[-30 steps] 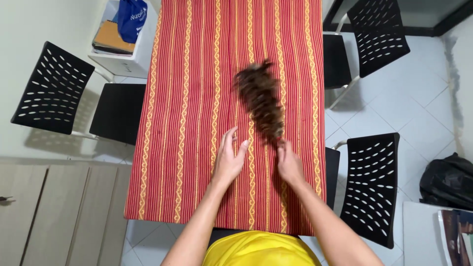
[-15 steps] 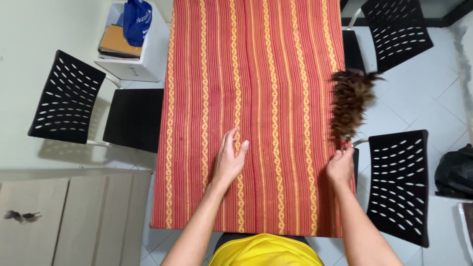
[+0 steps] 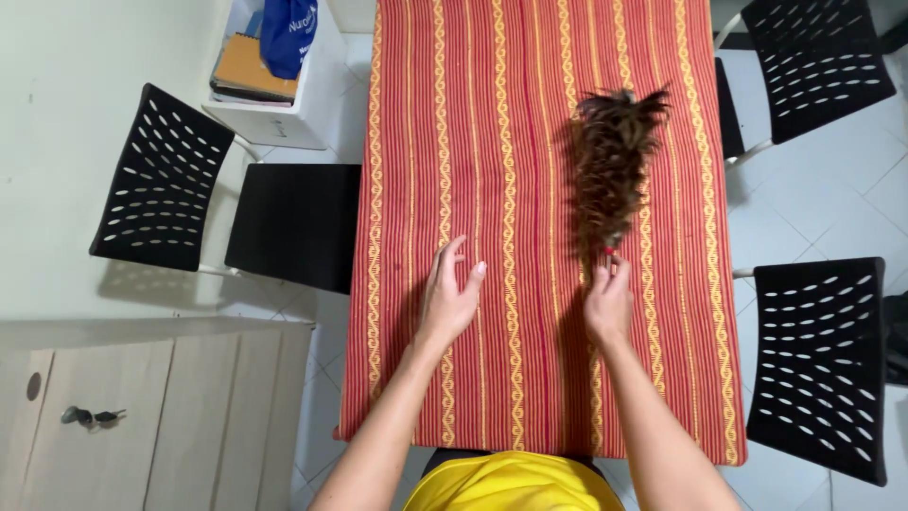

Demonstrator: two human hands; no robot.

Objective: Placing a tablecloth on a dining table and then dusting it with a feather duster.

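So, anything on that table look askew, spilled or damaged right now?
Nothing stands out. The striped tablecloth lies flat with no spill or tear showing. The right hand grips the brown feather duster, whose feathers rest on the cloth, and the left hand lies flat on it. The black chairs stand upright.

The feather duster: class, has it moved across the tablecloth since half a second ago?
Yes. The feather duster swept left, from the striped tablecloth's right edge back over its stripes, held by the right hand.
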